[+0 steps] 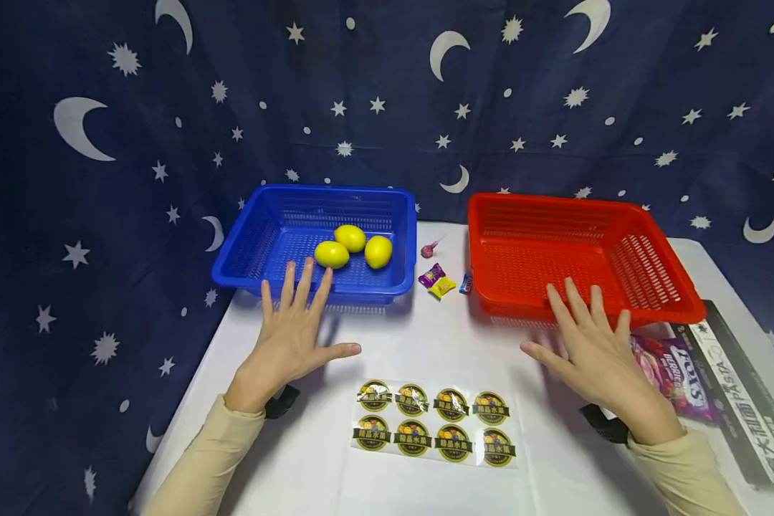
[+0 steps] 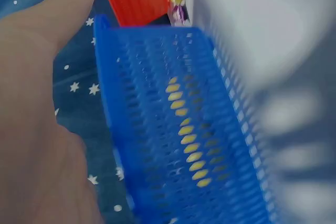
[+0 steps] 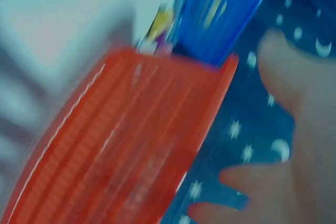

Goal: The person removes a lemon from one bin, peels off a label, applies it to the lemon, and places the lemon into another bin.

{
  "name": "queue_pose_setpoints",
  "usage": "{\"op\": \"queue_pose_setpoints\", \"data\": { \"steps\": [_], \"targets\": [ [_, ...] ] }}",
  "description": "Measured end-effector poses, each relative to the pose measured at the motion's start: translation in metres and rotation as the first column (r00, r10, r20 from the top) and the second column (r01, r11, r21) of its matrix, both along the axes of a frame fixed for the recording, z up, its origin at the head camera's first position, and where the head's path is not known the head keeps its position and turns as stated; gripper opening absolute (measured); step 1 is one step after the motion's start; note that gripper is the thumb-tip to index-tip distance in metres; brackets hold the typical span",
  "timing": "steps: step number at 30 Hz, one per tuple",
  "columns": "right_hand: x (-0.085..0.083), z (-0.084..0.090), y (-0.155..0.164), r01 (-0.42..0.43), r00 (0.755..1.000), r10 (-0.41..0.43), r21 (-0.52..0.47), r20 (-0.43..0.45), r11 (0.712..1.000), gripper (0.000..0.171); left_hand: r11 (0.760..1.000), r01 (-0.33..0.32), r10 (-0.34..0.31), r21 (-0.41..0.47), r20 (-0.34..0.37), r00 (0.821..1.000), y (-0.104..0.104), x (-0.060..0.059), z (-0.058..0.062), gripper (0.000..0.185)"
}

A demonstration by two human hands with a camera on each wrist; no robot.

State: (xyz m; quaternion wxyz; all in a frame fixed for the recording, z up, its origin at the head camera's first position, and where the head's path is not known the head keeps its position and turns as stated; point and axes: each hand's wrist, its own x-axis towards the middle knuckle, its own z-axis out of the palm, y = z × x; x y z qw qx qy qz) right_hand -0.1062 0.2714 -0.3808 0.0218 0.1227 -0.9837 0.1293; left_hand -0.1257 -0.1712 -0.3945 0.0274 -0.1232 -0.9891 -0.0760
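My left hand [image 1: 290,333] is spread with straight fingers in front of the blue basket [image 1: 316,288], its fingertips near the front rim and holding nothing. Three yellow lemons [image 1: 378,252] lie inside that basket; in the left wrist view yellow shows through the slotted side of the blue basket [image 2: 157,129]. My right hand [image 1: 596,351] has its fingers spread too, before the red basket [image 1: 580,204], and grips nothing. Its fingertips overlap the basket's front in the head view; touching cannot be told. The right wrist view of the red basket [image 3: 121,129] is blurred.
Between the baskets lie a lollipop [image 1: 428,249] and small wrapped candies [image 1: 442,287]. A sheet of round stickers [image 1: 433,423] lies on the white table [image 1: 438,344]. At right are a purple berries candy bag [image 1: 684,380] and a black-and-white flat package [image 1: 748,408]. A starry curtain [image 1: 387,86] hangs behind.
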Motion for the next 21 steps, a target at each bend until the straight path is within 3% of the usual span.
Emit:
{"op": "queue_pose_setpoints", "data": {
  "steps": [3,5,8,11,13,16,21],
  "targets": [
    [-0.009,0.004,-0.028,-0.098,0.992,0.089,-0.091,-0.094,0.991,0.091,0.999,0.027,-0.026,-0.023,0.020,0.999,-0.009,-0.014,0.021,0.123],
    [-0.019,0.007,-0.053,-0.168,0.978,0.148,-0.130,-0.149,0.977,0.079,0.997,0.058,-0.056,-0.047,0.054,0.997,-0.017,-0.033,0.041,0.115],
    [-0.039,0.013,-0.093,-0.246,0.959,0.216,-0.159,-0.185,0.956,0.066,0.987,0.135,-0.127,-0.086,0.095,0.987,-0.026,-0.077,0.071,0.102],
    [-0.063,0.018,-0.125,-0.285,0.948,0.256,-0.144,-0.189,0.948,0.060,0.975,0.195,-0.181,-0.103,0.137,0.974,-0.030,-0.127,0.089,0.083],
    [-0.078,0.018,-0.141,-0.303,0.944,0.281,-0.120,-0.171,0.946,0.060,0.970,0.212,-0.188,-0.118,0.183,0.965,-0.030,-0.155,0.091,0.072],
    [-0.093,0.014,-0.159,-0.324,0.941,0.311,-0.093,-0.133,0.942,0.059,0.968,0.205,-0.151,-0.146,0.314,0.937,-0.027,-0.182,0.086,0.067],
    [-0.100,0.008,-0.172,-0.326,0.945,0.319,-0.110,-0.073,0.939,0.053,0.968,0.198,-0.102,-0.158,0.472,0.876,-0.020,-0.198,0.067,0.068]
  ]
}}
